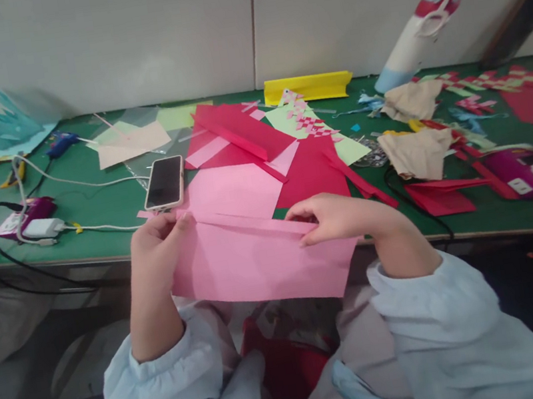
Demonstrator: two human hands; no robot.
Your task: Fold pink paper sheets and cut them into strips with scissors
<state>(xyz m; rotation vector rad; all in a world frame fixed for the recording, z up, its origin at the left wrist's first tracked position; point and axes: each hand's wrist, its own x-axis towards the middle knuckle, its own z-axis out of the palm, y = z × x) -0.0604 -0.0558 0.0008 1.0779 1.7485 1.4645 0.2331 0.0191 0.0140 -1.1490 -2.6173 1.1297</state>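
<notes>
A sheet of pink paper (261, 261) is held up over the table's front edge, with a narrow fold along its upper side. My left hand (159, 243) pinches the sheet's upper left corner between thumb and fingers. At the right end of the folded strip, my right hand (335, 217) is closed on the paper with thumb and forefinger. Just beyond lies another pink sheet (237, 187) on the table. A phone (164, 183) rests close to my left hand. Red paper (312, 168) lies behind my right hand.
The green table (100, 205) carries a glue gun (60, 143), cables and a purple power strip (38, 212) on the left. Yellow folded paper (308, 88) stands against the wall. Right of it are a white bottle (417, 34), beige cloths (418, 152) and paper scraps.
</notes>
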